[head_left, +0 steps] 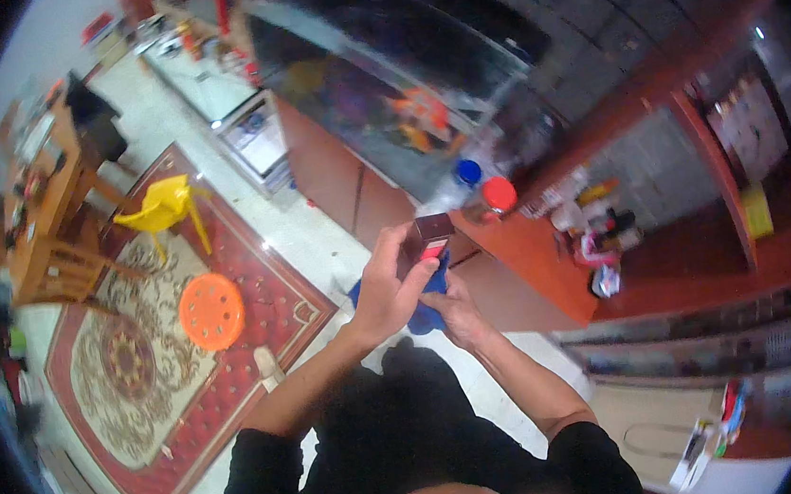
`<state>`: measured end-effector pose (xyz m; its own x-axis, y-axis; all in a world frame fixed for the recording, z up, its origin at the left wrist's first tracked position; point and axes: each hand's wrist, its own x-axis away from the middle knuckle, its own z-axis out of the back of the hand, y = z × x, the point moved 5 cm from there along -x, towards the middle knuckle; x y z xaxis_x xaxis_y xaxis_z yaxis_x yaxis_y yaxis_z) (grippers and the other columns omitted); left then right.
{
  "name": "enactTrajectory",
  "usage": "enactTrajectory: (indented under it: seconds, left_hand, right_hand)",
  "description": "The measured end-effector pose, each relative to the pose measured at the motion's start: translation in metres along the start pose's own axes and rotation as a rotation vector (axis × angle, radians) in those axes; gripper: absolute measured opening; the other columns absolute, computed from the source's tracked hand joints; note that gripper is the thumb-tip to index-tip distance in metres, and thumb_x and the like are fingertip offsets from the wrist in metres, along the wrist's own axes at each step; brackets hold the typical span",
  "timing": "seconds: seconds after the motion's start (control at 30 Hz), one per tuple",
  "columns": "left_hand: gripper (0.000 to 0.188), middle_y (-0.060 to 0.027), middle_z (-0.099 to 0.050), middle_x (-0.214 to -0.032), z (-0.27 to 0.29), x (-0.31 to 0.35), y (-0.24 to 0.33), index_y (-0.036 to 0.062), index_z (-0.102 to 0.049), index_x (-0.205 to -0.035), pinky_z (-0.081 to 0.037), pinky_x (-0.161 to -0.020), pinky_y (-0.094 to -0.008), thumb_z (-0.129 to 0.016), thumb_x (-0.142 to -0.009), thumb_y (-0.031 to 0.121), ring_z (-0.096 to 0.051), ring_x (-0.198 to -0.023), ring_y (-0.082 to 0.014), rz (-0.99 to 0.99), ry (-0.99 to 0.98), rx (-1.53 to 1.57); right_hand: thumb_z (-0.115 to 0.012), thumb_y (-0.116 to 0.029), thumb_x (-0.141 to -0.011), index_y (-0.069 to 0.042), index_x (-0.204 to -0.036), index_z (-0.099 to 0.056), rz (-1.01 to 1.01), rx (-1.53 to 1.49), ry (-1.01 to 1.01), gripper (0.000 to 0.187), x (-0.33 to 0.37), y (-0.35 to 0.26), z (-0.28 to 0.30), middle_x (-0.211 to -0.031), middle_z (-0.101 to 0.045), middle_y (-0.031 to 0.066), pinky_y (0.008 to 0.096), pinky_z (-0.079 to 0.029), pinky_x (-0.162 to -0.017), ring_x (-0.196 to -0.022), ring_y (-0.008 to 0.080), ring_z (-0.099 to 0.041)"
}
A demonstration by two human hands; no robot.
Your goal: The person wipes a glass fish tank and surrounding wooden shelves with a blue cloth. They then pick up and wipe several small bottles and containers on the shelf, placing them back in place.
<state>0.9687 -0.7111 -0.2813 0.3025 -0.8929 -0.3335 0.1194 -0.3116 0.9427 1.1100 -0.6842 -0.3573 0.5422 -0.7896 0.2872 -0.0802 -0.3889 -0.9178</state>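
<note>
In front of me, my left hand (386,291) is closed around a small dark brown box-shaped container (433,228) with a red and white label on its side. The container's lower part is hidden behind my fingers. Just beside it, my right hand (460,311) is closed on a blue cloth (427,319), which hangs below both hands. Beyond the hands, a jar with a red lid (498,195) stands on the wooden cabinet's ledge (536,267), next to a clear container with a blue lid (468,171).
Several small bottles and items (593,223) crowd the shelf at the right. A glass tank (371,87) rises behind the ledge. To the left, an orange round stool (211,311) and a yellow chair (159,209) stand on a patterned red rug (263,355). A beige bag (655,422) is at lower right.
</note>
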Motion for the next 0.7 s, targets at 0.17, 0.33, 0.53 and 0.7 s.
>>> enactTrajectory:
  seconds: [0.17,0.33,0.53,0.7]
  left_hand:
    - [0.041,-0.0168,-0.061,-0.109,-0.068,-0.006,-0.018,0.0009,-0.056,-0.119,-0.050,-0.086,-0.0375,-0.073,-0.083,0.012,-0.062,-0.097,-0.0320,-0.116,-0.218,-0.165]
    - [0.042,-0.0181,-0.060,-0.109,-0.156,-0.019,-0.068,0.0029,-0.053,-0.121,-0.051,-0.083,-0.0408,-0.071,-0.086,0.015,-0.063,-0.100,-0.0323,0.113,-0.240,-0.065]
    - [0.042,-0.0205,-0.061,-0.111,-0.252,-0.053,-0.122,0.0015,-0.050,-0.119,-0.050,-0.082,-0.0473,-0.070,-0.087,0.020,-0.062,-0.099,-0.0393,0.002,-0.225,-0.443]
    - [0.042,-0.0204,-0.062,-0.107,-0.292,-0.065,-0.157,0.0024,-0.050,-0.120,-0.050,-0.079,-0.0498,-0.068,-0.089,0.024,-0.062,-0.097,-0.0391,0.023,-0.104,-0.668]
  right_hand:
    - [-0.058,-0.005,-0.090,-0.004,-0.124,-0.056,0.039,-0.069,0.359,0.033,0.023,0.011,0.103,-0.110,-0.063,0.0062,0.0309,-0.051,-0.086,-0.097,0.0158,-0.062]
    - [-0.057,-0.011,-0.097,-0.003,-0.125,-0.056,0.209,-0.126,0.723,0.029,0.043,0.005,0.217,-0.112,-0.063,0.0062,0.0314,-0.050,-0.087,-0.097,0.0159,-0.062]
    - [-0.055,-0.014,-0.100,-0.004,-0.126,-0.054,0.204,-0.069,0.879,0.029,0.066,-0.002,0.296,-0.114,-0.062,0.0056,0.0332,-0.051,-0.089,-0.100,0.0170,-0.061]
    - [-0.056,-0.020,-0.100,-0.003,-0.133,-0.052,0.409,-0.017,0.730,0.037,0.040,-0.048,0.320,-0.117,-0.060,0.0064,0.0335,-0.048,-0.092,-0.102,0.0168,-0.060]
